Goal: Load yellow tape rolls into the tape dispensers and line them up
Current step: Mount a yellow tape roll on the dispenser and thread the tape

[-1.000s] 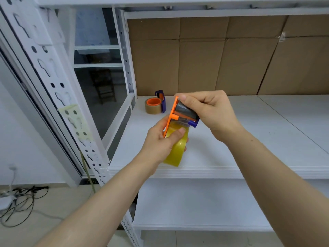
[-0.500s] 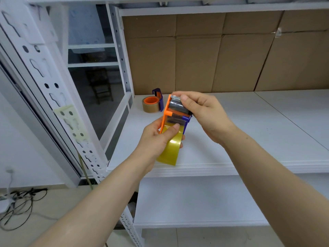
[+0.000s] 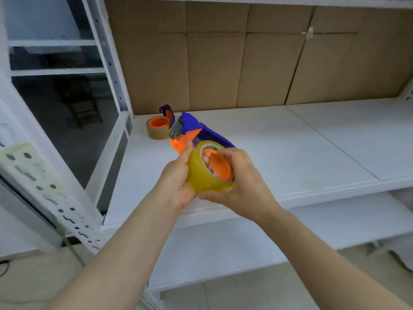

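A yellow tape roll (image 3: 202, 175) sits around the orange hub of a blue and orange tape dispenser (image 3: 196, 133), held in the air in front of the white shelf (image 3: 290, 157). My left hand (image 3: 176, 184) grips the roll and the dispenser from the left, thumb up on the orange part. From the right my right hand (image 3: 241, 184) clasps the roll, its fingers curled over the rim and hub. Another dispenser (image 3: 159, 126), loaded with a brownish roll, lies at the shelf's back left corner.
Cardboard sheets (image 3: 223, 63) line the back of the shelf. A white perforated upright (image 3: 44, 186) stands at the left, with a glass pane (image 3: 67, 119) behind it. A lower shelf (image 3: 223, 253) runs beneath, and the shelf board stretches bare to the right.
The dispenser has been turned so the roll's open side faces me. My right hand moved from the dispenser's top down onto the roll. The view shifted downward and closer.
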`<state>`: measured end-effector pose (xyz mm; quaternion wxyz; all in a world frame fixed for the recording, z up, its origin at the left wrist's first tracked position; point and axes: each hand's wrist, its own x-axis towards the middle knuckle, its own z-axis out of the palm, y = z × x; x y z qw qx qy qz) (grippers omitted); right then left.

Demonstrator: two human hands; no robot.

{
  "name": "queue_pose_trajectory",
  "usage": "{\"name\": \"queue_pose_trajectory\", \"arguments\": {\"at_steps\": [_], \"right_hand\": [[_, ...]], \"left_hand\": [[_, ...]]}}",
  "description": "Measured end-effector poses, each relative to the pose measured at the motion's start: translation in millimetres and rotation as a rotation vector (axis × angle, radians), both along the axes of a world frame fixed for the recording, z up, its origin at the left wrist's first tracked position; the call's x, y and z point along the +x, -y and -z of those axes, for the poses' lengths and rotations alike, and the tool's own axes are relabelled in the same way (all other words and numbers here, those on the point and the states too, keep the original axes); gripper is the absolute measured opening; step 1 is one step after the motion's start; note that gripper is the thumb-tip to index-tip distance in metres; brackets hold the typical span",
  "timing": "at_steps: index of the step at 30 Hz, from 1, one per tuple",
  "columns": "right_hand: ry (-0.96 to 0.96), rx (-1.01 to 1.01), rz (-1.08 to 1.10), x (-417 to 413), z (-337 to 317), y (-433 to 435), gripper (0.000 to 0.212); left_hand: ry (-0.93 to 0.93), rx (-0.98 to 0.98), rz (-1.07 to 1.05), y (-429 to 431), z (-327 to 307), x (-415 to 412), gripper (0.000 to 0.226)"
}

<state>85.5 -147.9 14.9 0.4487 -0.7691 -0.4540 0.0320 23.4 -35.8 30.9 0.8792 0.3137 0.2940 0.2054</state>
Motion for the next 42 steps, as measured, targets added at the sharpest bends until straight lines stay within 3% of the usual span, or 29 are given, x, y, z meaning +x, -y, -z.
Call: {"name": "queue_pose_trajectory", "arguments": {"at_steps": [7, 11, 14, 18, 22, 26, 34, 39, 42], "right_hand": [[0.252, -0.085, 0.006, 33.5, 18.4, 33.1, 0.052], [0.297, -0.147, 0.023, 50.8, 23.1, 47.2, 0.046], [0.301, -0.198, 0.074, 68.9, 20.9, 52.2, 0.049], [0.291, -0.267, 0.115, 106.1, 17.2, 72.3, 0.049], [0.279, -0.237, 0.058, 148.3, 13.6, 105.9, 0.048], [0.32, -0.124, 0.026, 190.8, 10.0, 130.9, 0.046], [0.265, -0.227, -0.177, 216.4, 16.1, 115.1, 0.041], [0.274, -0.239, -0.24, 194.3, 21.7, 73.7, 0.044], [0.306, -0.278, -0.302, 176.7, 19.4, 38.4, 0.044]], "left_hand": [[0.042, -0.234, 0.221, 10.6, 11.1, 33.1, 0.035], [-0.048, -0.063, 0.306, 14.5, 26.0, 53.0, 0.054], [-0.078, 0.106, 0.345, 27.2, 21.3, 63.8, 0.051], [-0.218, 0.351, 0.231, 66.5, 18.2, 100.3, 0.037], [-0.284, 0.374, 0.127, 103.5, 17.7, 147.9, 0.005], [-0.258, 0.354, 0.114, 114.7, 18.4, 181.3, 0.012], [-0.236, 0.297, 0.015, 110.5, 26.5, 183.0, 0.004], [-0.413, 0.404, -0.087, 83.7, 24.9, 146.8, 0.022], [-0.478, 0.461, -0.197, 56.8, 21.6, 123.3, 0.018]]}}
